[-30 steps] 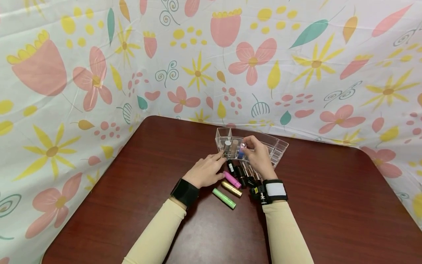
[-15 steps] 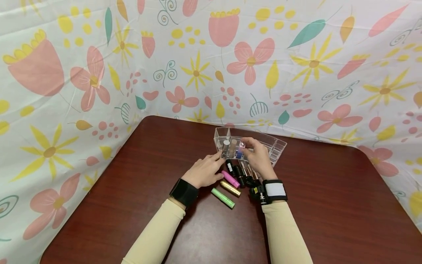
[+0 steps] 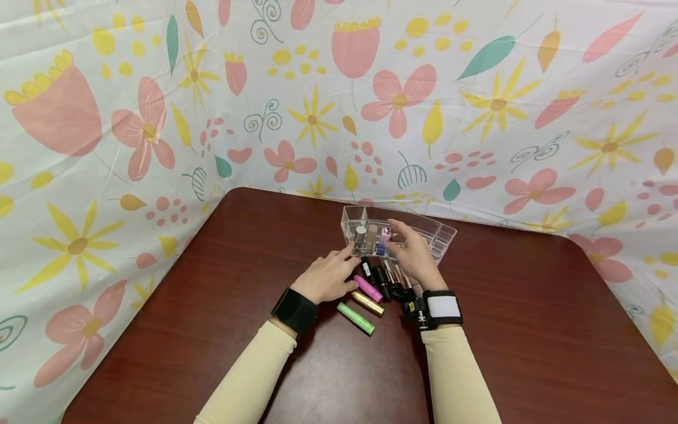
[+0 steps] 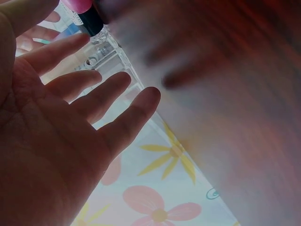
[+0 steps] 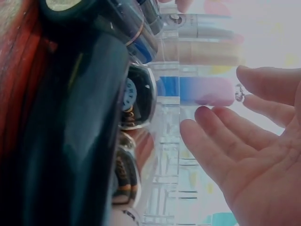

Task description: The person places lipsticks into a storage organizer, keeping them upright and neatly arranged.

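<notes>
A clear compartment organizer stands near the back of the table. Three tubes are upright along its front row: a silver one, a beige one and a pink-and-blue one with a small shiny ring on top. My right hand is beside the pink-and-blue tube. In the right wrist view its thumb and fingers are spread apart around the tube's upper end, not pinching it. My left hand has its fingers extended, the tips at the organizer's front left corner, the thumb near a bright pink tube.
A gold tube and a light green tube lie in front of the pink one. Several black and rose-gold cosmetic tubes lie between the hands, against the organizer's front. Patterned cloth hangs behind the brown table.
The right hand's fingers have loosened from the pink-and-blue tube, which stays standing in the organizer. The left hand stays in place. The head view has shifted slightly.
</notes>
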{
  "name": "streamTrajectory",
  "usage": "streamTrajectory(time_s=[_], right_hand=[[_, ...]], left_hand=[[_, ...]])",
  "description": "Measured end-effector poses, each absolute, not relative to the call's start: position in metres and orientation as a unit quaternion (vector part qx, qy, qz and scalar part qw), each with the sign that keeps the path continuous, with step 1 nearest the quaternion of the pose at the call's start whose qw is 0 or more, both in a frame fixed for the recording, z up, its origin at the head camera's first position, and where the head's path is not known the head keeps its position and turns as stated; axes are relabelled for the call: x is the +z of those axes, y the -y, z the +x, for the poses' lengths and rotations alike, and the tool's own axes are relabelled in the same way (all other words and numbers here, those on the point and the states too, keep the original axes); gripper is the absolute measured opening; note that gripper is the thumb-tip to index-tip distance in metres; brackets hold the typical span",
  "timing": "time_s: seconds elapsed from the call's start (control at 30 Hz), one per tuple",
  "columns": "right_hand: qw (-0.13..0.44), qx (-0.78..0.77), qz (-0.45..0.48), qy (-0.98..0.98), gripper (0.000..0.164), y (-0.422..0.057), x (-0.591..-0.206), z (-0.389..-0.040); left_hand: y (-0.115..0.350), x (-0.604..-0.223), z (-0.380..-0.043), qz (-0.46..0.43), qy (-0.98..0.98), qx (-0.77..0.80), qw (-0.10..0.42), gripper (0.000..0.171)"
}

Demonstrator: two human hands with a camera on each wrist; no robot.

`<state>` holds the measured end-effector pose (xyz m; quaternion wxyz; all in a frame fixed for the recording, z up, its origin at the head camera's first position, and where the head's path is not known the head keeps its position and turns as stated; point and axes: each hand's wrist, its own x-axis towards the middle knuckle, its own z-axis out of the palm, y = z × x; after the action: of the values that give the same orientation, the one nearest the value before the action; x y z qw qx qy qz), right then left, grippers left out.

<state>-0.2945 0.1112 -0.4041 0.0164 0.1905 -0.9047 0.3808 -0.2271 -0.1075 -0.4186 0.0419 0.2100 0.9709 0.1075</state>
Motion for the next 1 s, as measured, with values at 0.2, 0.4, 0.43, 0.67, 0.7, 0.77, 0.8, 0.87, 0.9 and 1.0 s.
streamTrajectory(time_s=[0.2, 0.4, 0.43, 0.67, 0.7, 0.77, 0.8, 0.87, 0.9, 1.0], right_hand=[[0.002, 0.383, 0.193, 0.903, 0.061, -0.115, -0.401, -0.291], [-0.005, 0.387, 0.194, 0.901, 0.060, -0.119, -0.400, -0.289], [-0.003, 0.390, 0.193, 0.900, 0.060, -0.120, -0.400, -0.289], [0.053, 0.405, 0.199, 0.891, 0.052, -0.121, -0.383, -0.280], [0.063, 0.404, 0.203, 0.890, 0.048, -0.121, -0.379, -0.278], [0.088, 0.396, 0.211, 0.889, 0.040, -0.121, -0.369, -0.272], [0.103, 0.392, 0.216, 0.888, 0.037, -0.121, -0.364, -0.269], [0.138, 0.380, 0.226, 0.886, 0.031, -0.120, -0.355, -0.263], [0.157, 0.372, 0.230, 0.886, 0.029, -0.120, -0.350, -0.259], [0.212, 0.326, 0.226, 0.893, 0.028, -0.119, -0.336, -0.245]], left_hand=[[0.107, -0.417, -0.227, 0.212, -0.970, 0.109, 0.046, 0.057], [0.105, -0.416, -0.226, 0.211, -0.969, 0.115, 0.048, 0.056], [0.105, -0.416, -0.225, 0.212, -0.969, 0.116, 0.046, 0.056], [0.105, -0.407, -0.225, 0.225, -0.969, 0.103, 0.003, 0.052], [0.106, -0.404, -0.224, 0.229, -0.968, 0.102, -0.011, 0.051], [0.106, -0.397, -0.222, 0.243, -0.963, 0.104, -0.051, 0.047], [0.106, -0.393, -0.220, 0.250, -0.960, 0.106, -0.074, 0.045], [0.106, -0.384, -0.216, 0.259, -0.952, 0.106, -0.125, 0.042], [0.107, -0.379, -0.214, 0.263, -0.947, 0.103, -0.155, 0.041], [0.107, -0.365, -0.207, 0.260, -0.933, 0.097, -0.230, 0.042]])
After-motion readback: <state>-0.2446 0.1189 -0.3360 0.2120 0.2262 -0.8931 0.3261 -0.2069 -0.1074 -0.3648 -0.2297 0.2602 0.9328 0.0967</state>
